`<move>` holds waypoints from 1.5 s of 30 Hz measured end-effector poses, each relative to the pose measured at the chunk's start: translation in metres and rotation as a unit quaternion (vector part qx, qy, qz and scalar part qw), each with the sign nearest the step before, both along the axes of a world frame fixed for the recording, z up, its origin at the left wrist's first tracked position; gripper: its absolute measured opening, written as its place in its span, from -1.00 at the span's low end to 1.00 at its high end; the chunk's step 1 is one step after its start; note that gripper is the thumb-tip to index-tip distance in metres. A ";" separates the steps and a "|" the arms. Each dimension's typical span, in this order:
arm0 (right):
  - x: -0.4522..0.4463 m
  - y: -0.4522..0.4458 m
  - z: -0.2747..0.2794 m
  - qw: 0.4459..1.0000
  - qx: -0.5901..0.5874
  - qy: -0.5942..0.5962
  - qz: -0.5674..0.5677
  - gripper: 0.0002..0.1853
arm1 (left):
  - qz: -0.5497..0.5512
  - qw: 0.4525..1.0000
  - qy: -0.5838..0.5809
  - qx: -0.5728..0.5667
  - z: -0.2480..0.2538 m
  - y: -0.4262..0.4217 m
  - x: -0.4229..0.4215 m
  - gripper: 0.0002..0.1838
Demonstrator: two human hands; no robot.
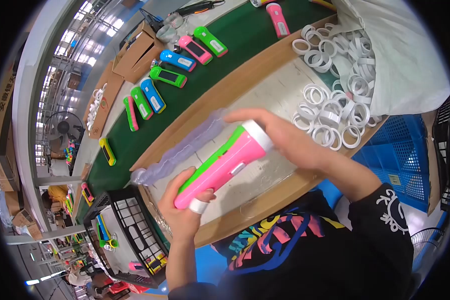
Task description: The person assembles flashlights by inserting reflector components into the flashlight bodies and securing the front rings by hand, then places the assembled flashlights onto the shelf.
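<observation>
A pink and green flashlight is tilted in front of me, its white ring-shaped head up and to the right. My left hand grips its narrow lower end, with a white band around the thumb. At the head end, my right hand curves around the white ring with the palm against it. One finger reaches past the flashlight's far side; the fingertips behind the head are partly hidden. Both hands are above a shallow cardboard tray.
Loose white rings lie in the tray's right part, spilling from a white sack. A clear plastic sleeve lies along its far side. Beyond, several colored flashlights sit on a green belt. A black crate stands at left.
</observation>
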State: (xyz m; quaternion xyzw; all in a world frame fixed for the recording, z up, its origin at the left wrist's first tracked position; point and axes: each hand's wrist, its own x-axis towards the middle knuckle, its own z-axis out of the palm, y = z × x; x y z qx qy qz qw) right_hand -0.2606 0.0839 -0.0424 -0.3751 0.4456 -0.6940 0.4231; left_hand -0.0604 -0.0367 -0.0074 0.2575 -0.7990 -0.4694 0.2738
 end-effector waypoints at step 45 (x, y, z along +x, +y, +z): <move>0.002 -0.016 -0.020 0.973 0.007 -0.181 -0.143 -0.75 | -0.135 0.970 -0.136 0.152 -0.061 0.044 -0.047 -0.38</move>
